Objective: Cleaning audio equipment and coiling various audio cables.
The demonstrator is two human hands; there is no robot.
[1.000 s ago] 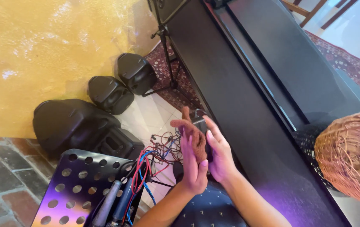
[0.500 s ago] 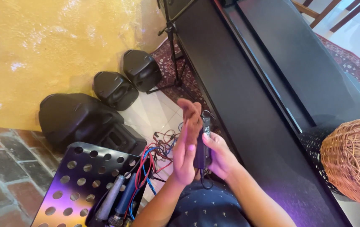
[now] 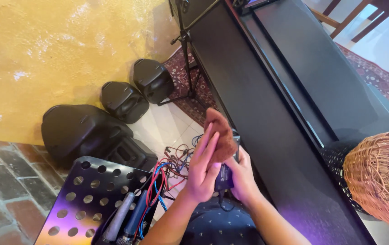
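Low in the middle of the frame the two hands meet over a small dark handheld device (image 3: 225,178). The right hand (image 3: 242,179) is curled round it from the right and underneath, fingers closed on its body, so the device stands roughly upright between the palms. The left hand (image 3: 203,170) is nearly flat and open, fingers stretched upward and together, its palm turned toward the device; it presses a reddish-brown cloth (image 3: 220,132) against the device's upper end, just above the fingertips. Whether the left thumb hooks behind the cloth cannot be told.

Just left of the hands a tangle of red, blue and black cables (image 3: 169,165) lies on the pale floor, beside a perforated black music stand tray (image 3: 83,199) at lower left holding two microphones (image 3: 126,218). Black speakers (image 3: 124,100) sit against the yellow wall at upper left. A black piano (image 3: 267,104) runs diagonally to the right, and a wicker basket (image 3: 382,174) shows at the right edge
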